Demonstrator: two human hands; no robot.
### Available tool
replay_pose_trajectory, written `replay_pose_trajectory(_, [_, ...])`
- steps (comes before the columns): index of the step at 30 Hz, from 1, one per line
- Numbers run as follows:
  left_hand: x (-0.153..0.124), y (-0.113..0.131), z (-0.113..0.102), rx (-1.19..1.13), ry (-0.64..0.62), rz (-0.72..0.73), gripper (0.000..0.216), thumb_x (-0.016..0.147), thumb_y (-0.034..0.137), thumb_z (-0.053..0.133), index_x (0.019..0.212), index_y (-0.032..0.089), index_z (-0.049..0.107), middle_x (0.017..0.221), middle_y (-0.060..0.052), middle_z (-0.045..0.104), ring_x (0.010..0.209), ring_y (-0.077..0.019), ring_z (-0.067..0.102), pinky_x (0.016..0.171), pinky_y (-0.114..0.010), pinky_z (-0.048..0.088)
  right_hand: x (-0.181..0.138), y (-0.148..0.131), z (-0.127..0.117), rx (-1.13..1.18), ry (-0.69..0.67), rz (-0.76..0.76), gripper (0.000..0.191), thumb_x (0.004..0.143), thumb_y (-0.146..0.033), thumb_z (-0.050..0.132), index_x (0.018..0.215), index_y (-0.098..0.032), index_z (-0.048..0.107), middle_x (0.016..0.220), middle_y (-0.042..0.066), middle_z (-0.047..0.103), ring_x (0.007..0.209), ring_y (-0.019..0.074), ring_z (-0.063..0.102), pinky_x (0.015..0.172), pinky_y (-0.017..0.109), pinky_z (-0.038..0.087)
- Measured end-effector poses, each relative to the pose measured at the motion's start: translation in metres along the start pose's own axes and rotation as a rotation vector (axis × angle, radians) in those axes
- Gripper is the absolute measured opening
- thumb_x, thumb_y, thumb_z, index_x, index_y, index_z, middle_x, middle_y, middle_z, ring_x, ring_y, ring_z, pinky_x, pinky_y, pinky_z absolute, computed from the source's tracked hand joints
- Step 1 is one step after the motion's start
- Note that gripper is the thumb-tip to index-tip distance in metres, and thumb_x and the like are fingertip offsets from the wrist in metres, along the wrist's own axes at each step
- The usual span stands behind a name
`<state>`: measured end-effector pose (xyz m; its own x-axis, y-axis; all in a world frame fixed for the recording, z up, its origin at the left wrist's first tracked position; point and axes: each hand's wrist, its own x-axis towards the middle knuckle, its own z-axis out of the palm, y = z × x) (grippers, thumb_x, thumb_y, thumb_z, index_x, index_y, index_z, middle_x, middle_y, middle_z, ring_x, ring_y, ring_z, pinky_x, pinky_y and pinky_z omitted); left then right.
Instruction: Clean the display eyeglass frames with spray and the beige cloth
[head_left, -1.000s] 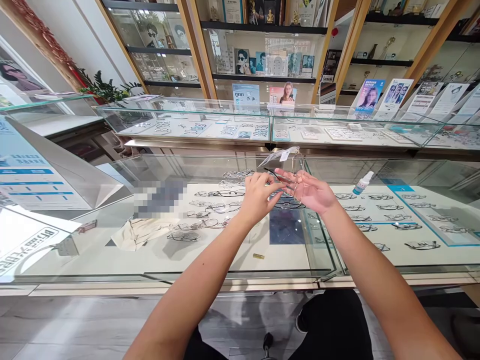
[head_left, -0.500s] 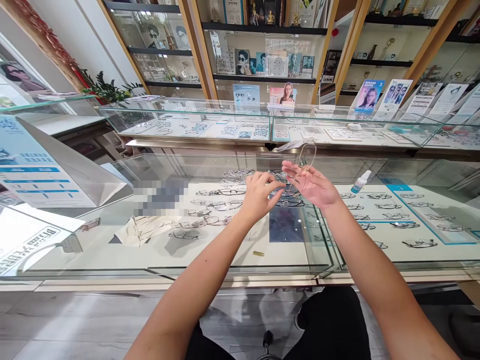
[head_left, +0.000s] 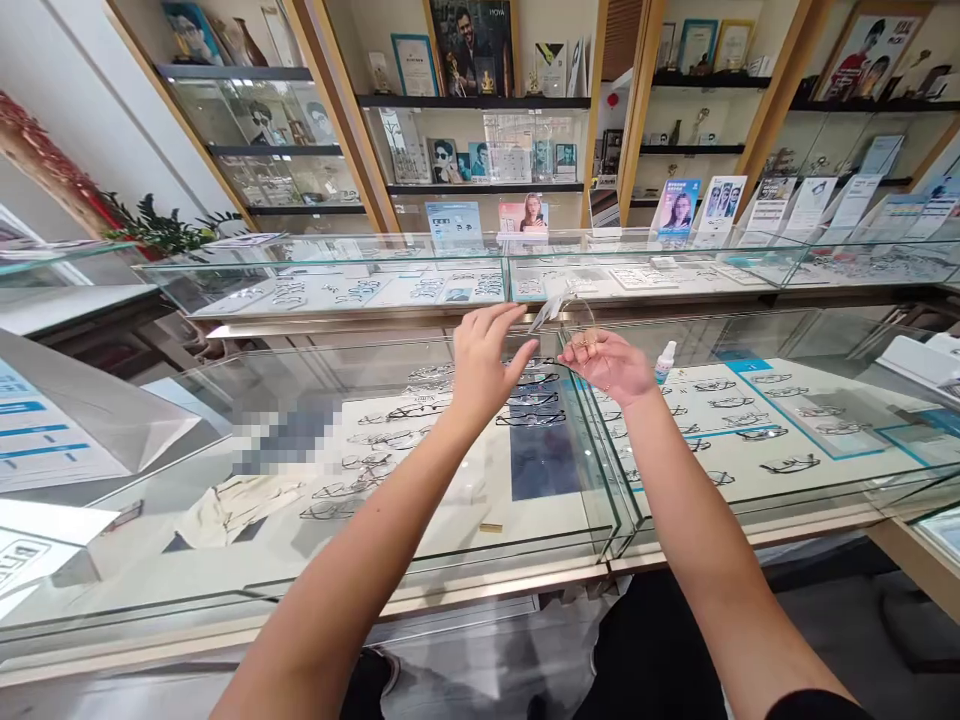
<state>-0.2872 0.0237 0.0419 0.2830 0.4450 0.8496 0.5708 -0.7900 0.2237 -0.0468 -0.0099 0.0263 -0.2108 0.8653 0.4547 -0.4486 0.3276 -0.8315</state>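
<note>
My right hand (head_left: pixel 611 365) is raised over the glass counter, its fingers closed around a thin gold-rimmed pair of eyeglasses (head_left: pixel 592 312). One round rim stands up above the fingers; the rest is partly hidden by them. A pale translucent strip (head_left: pixel 551 308) shows at the left of the rim, and I cannot tell whether it is joined to the frame. My left hand (head_left: pixel 484 365) hovers just to the left, thumb and fingers apart, holding nothing. Below both hands, rows of eyeglasses (head_left: pixel 531 418) show in the counter beside a dark blue panel (head_left: pixel 544 465).
A small spray bottle (head_left: pixel 664 362) stands on the right counter. At the left lie a cream cloth (head_left: pixel 236 508) and a large folded sign (head_left: pixel 82 410). A small gold piece (head_left: pixel 491 528) lies near the front edge. Another glass showcase (head_left: pixel 360 258) runs behind.
My left hand has opened, its thumb and fingertips spreading, and has drawn away from the eyeglasses. My right hand still holds them, with the rim now tilted differently. The view has turned right.
</note>
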Motion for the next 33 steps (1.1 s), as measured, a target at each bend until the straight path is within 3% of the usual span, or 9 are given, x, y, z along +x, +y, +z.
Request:
replay_pose_trajectory(4, [0.031,0.006,0.015,-0.066,-0.064,0.023,0.037,0.108,0.04,0.071,0.143,0.028,0.076,0.145,-0.01,0.081,0.139,-0.0346,0.065,0.122,-0.051,0.043,0.004,0.008,-0.002,0.015,-0.048,0.009,0.025,0.074,-0.046,0.09,0.069,-0.029,0.072,0.077,0.003,0.066,0.088,0.0255,0.068,0.117,0.054,0.057])
replay_pose_trajectory(8, [0.04,0.008,0.026,-0.075,-0.042,0.017,0.023,0.108,0.029,0.066,0.122,0.028,0.084,0.126,-0.007,0.087,0.124,-0.0321,0.071,0.115,-0.05,0.047,0.007,0.014,-0.004,0.061,-0.103,0.032,0.023,0.076,-0.043,0.09,0.07,-0.027,0.075,0.078,0.003,0.071,0.083,0.0221,0.069,0.115,0.049,0.059])
replay_pose_trajectory(11, [0.044,0.006,0.026,-0.058,-0.021,0.032,0.029,0.105,0.018,0.061,0.113,0.029,0.087,0.121,-0.006,0.088,0.12,-0.031,0.073,0.114,-0.051,0.048,0.008,0.016,-0.007,0.078,-0.11,0.083,0.025,0.075,-0.042,0.092,0.071,-0.025,0.074,0.079,0.003,0.073,0.082,0.0209,0.071,0.112,0.046,0.061])
replay_pose_trajectory(15, [0.048,-0.003,0.021,0.005,-0.007,0.022,0.033,0.103,0.015,0.063,0.116,0.032,0.089,0.124,-0.007,0.087,0.125,-0.0329,0.071,0.114,-0.053,0.048,0.01,0.018,-0.011,0.093,-0.122,0.161,0.023,0.079,-0.038,0.093,0.075,-0.024,0.074,0.081,0.002,0.077,0.084,0.0203,0.076,0.103,0.041,0.063])
replay_pose_trajectory(19, [0.045,-0.005,0.022,0.043,-0.01,0.017,0.031,0.108,0.026,0.061,0.127,0.03,0.086,0.129,-0.01,0.086,0.126,-0.0347,0.07,0.117,-0.055,0.047,0.012,0.019,-0.01,0.125,-0.135,0.135,0.028,0.079,-0.039,0.097,0.076,-0.024,0.074,0.083,0.001,0.078,0.085,0.0183,0.076,0.095,0.037,0.064])
replay_pose_trajectory(23, [0.038,0.004,0.028,0.082,0.07,-0.031,0.069,0.106,0.052,0.069,0.166,0.022,0.058,0.17,-0.02,0.061,0.159,-0.0406,0.051,0.136,-0.057,0.033,0.011,0.009,-0.006,0.168,-0.082,0.012,0.031,0.079,-0.043,0.1,0.081,-0.026,0.074,0.086,-0.002,0.076,0.089,0.0168,0.075,0.097,0.036,0.065])
replay_pose_trajectory(26, [0.028,0.011,0.039,0.047,0.227,-0.169,0.085,0.104,0.048,0.069,0.177,0.021,0.035,0.186,-0.022,0.038,0.173,-0.04,0.032,0.142,-0.059,0.022,0.006,-0.01,-0.004,0.164,0.037,-0.155,0.035,0.078,-0.048,0.099,0.083,-0.028,0.071,0.092,-0.001,0.074,0.097,0.0198,0.073,0.103,0.041,0.064])
replay_pose_trajectory(30, [0.015,0.019,0.082,-0.117,0.227,-0.466,0.072,0.099,0.025,0.062,0.168,0.023,0.041,0.172,-0.023,0.051,0.162,-0.039,0.046,0.137,-0.063,0.031,-0.003,-0.036,-0.004,0.001,0.265,-0.457,0.03,0.085,-0.054,0.092,0.091,-0.032,0.072,0.105,0.001,0.077,0.115,0.0239,0.074,0.113,0.045,0.059])
replay_pose_trajectory(33, [0.012,0.038,0.135,-0.235,-0.013,-0.546,0.069,0.092,0.021,0.07,0.158,0.021,0.052,0.158,-0.022,0.063,0.152,-0.0415,0.057,0.132,-0.067,0.037,-0.007,-0.045,-0.006,-0.169,0.443,-0.616,0.025,0.094,-0.055,0.083,0.099,-0.033,0.073,0.115,0.002,0.077,0.128,0.025,0.072,0.118,0.047,0.055])
